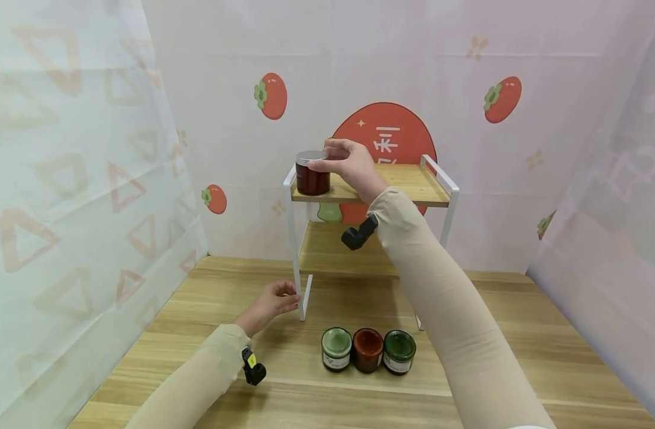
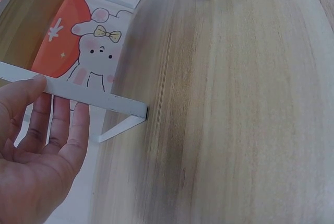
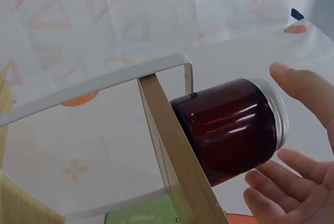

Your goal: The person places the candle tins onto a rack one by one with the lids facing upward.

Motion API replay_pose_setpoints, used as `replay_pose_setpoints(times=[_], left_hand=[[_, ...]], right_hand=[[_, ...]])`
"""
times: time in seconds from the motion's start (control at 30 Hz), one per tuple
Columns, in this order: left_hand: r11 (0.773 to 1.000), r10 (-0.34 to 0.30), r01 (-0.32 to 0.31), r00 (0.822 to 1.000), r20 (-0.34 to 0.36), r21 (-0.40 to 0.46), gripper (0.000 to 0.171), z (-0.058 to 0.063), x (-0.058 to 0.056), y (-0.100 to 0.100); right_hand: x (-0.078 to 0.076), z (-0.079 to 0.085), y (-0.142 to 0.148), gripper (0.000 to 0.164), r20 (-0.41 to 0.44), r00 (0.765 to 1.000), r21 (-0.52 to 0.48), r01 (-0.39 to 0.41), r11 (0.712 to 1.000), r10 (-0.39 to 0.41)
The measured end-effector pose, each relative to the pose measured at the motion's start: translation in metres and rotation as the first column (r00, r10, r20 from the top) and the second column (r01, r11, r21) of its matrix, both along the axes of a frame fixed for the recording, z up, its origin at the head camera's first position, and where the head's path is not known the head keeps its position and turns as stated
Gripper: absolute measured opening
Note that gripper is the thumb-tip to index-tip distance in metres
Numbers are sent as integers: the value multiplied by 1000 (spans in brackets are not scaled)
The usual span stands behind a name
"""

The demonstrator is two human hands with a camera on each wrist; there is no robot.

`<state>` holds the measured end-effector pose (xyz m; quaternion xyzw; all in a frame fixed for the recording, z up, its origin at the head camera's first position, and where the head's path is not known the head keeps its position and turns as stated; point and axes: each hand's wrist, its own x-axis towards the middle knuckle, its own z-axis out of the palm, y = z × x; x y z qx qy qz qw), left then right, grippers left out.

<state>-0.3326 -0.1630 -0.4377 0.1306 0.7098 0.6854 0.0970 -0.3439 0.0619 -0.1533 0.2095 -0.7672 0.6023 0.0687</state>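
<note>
Standing upright on the shelf's [image 1: 408,179] top front-left corner: red jar [image 1: 312,180]. Right hand [image 1: 354,167] has its grip wide at the lid [image 3: 281,119], contact unclear. Left hand [image 1: 271,304] pinches the leg [image 2: 94,93]. Jar probably stiff, slippery, fairly heavy, maybe fragile; best held round its sides.

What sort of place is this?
Probably a staged tabletop booth rather than a real kitchen or shop: printed sheets surround a wooden table on three sides, with a tabletop shelf and jars set out on it.
</note>
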Motion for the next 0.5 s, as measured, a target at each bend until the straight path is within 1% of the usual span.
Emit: replay_pose_setpoints(times=[0.3,0.5], left_hand=[[1000,-17,17,1000,-3,-3,14,1,-1,-1],[1000,-3,3,1000,-5,-10,13,-1,-2,-1]], right_hand=[[5,-4,14,64,-64,998,-51,-15,999,12],[11,-6,27,61,-79,997,-65,-19,998,14]])
